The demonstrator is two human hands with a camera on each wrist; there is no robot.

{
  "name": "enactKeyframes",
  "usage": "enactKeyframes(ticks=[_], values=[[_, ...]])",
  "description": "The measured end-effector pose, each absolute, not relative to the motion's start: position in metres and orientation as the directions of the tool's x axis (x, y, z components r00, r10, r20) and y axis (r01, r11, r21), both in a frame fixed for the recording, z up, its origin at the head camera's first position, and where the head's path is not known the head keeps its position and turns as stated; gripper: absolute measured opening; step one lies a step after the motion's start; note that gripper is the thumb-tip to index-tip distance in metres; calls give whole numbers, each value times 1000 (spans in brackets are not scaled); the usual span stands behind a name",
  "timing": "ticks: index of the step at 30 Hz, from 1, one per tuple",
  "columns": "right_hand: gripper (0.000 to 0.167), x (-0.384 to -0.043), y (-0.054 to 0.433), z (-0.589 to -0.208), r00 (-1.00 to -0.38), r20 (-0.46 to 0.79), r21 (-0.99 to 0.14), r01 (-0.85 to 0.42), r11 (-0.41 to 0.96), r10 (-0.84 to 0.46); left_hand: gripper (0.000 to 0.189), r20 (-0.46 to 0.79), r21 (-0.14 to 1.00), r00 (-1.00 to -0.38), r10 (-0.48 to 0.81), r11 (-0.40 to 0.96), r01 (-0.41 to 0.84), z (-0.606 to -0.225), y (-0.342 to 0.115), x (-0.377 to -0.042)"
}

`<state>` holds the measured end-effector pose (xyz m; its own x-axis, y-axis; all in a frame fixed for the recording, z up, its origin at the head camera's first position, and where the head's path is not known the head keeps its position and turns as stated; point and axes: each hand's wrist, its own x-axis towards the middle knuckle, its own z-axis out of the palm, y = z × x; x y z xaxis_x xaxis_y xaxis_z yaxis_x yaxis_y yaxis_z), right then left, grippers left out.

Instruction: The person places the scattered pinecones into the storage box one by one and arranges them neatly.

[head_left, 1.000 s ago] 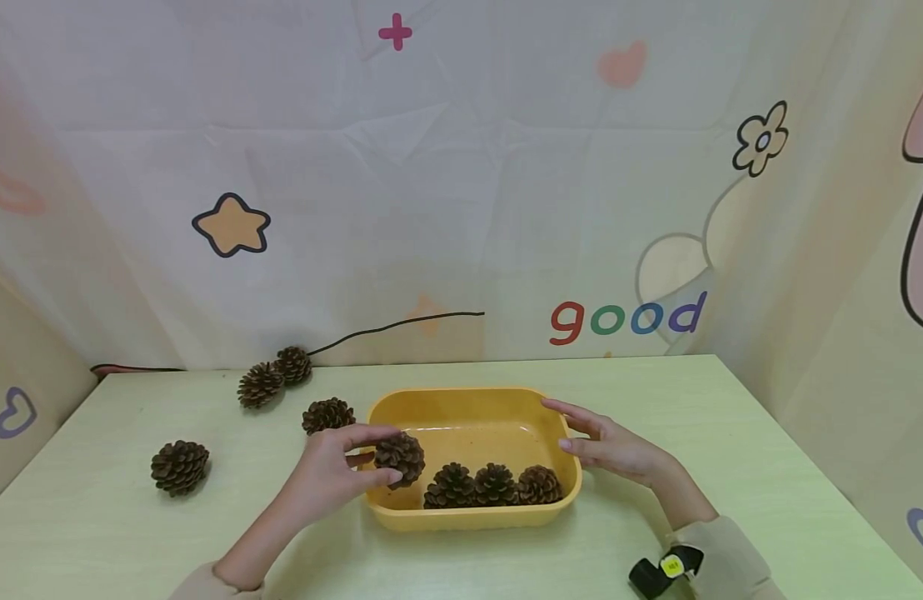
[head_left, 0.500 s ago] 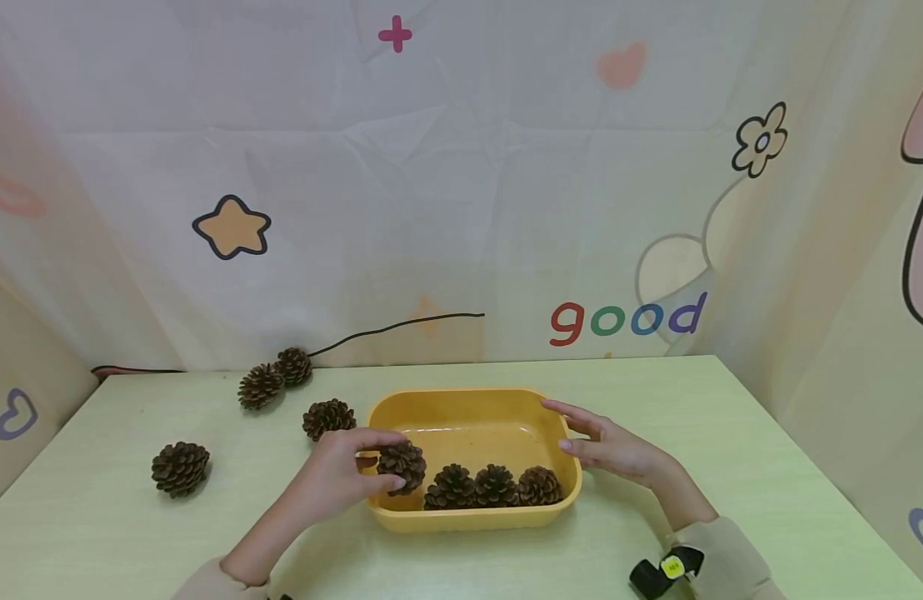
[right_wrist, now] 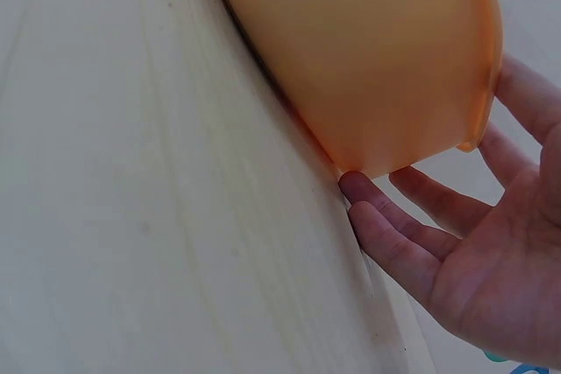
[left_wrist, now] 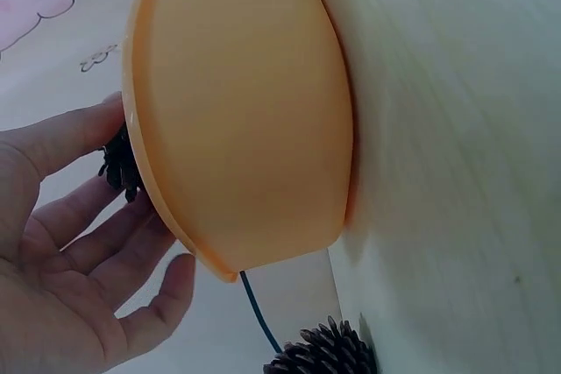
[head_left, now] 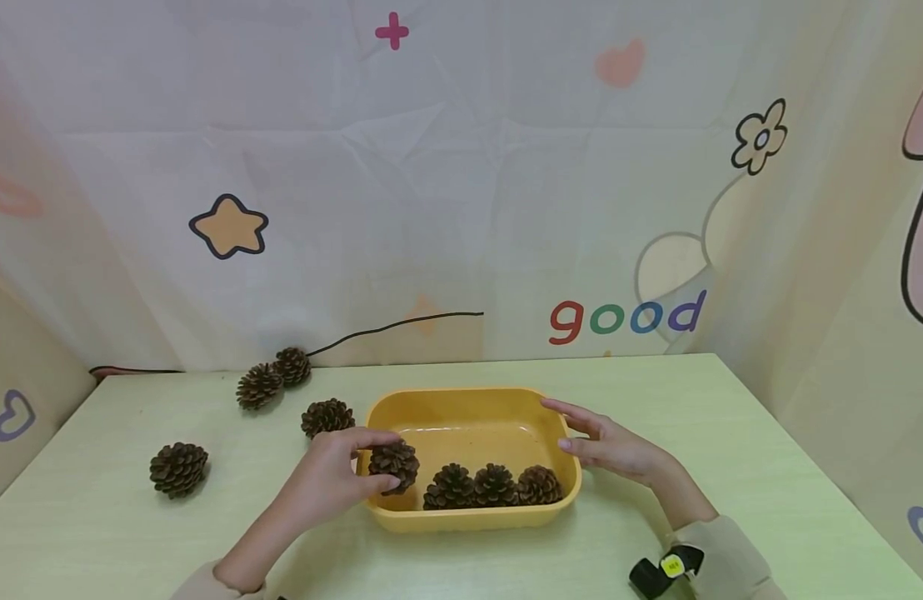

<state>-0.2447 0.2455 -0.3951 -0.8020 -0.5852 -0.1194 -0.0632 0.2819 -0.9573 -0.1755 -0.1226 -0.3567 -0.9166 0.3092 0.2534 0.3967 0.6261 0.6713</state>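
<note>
1. We saw the left hand point(head_left: 336, 467), pinching a pine cone point(head_left: 394, 467), edge leftward at the tray's point(head_left: 472, 521) left end.
2. That wrist's view mostly lost it behind the tray.
3. The right hand point(head_left: 615, 448), spread, touched the right side.

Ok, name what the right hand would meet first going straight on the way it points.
The yellow box: the right hand points at its right end and seems to touch it.

The word "good" point(head_left: 634, 319) in multicoloured letters and a pink plus sign point(head_left: 392, 32) stand on the cloth backdrop point(head_left: 319, 167).
</note>
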Motion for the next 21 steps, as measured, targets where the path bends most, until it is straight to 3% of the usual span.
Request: enactKeyframes(ticks=[11, 21], values=[[61, -244, 245, -395, -809, -128, -950, -67, 306, -574, 40, 199, 709, -925, 324, 604, 364, -364, -121, -180], [61, -244, 245, -395, -810, -128, -949, -68, 308, -572, 40, 140, 648, -909, 393, 658, 384, -364, -116, -183]])
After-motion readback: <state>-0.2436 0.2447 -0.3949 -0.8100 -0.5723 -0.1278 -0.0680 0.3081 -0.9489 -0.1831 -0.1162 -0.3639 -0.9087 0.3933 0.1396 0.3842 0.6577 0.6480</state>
